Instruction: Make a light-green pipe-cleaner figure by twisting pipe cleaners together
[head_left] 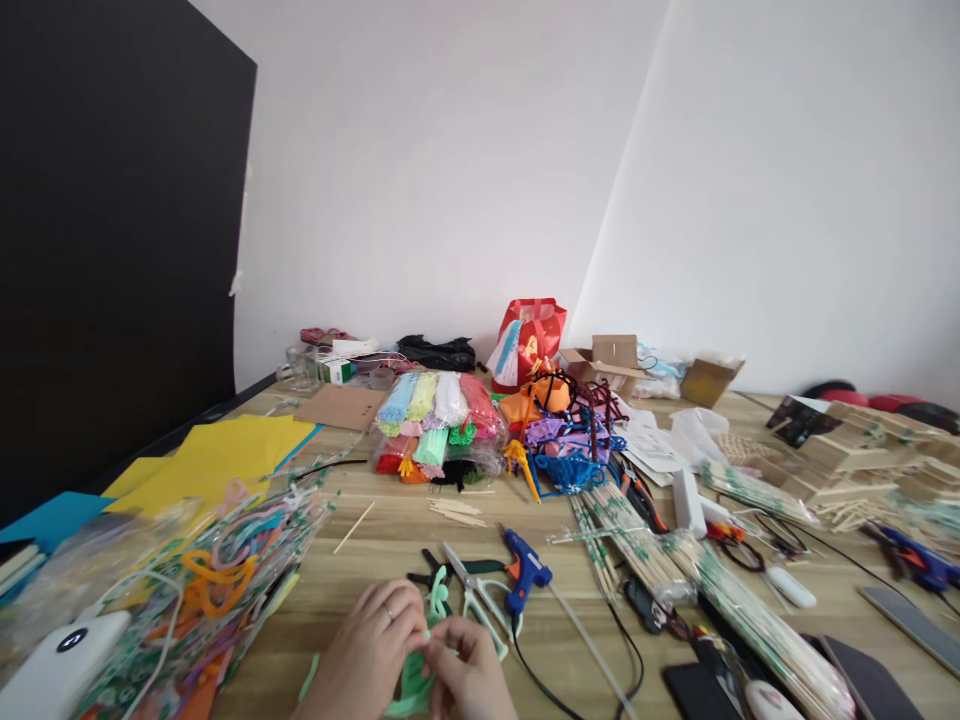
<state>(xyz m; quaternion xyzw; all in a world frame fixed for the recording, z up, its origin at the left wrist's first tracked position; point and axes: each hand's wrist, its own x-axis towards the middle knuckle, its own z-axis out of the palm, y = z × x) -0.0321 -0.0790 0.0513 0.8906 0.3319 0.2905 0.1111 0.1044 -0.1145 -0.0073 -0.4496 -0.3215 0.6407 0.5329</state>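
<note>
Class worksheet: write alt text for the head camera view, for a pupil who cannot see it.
A person's left hand and right hand hold green craft material at a cluttered wood-grain table, near scissors and a blue glue gun; colourful bundles lie beyond.

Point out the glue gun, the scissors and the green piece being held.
Glue gun (529,569): head view, on the blue body.
Scissors (469,581): head view, near the pivot.
Green piece (413,684): head view, on its lower part.

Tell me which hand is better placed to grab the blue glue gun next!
Probably the right hand: the blue glue gun lies beyond it, on that side. The left hand would have to reach across. Both are busy with the green piece, so the right would first need to let go.
</note>
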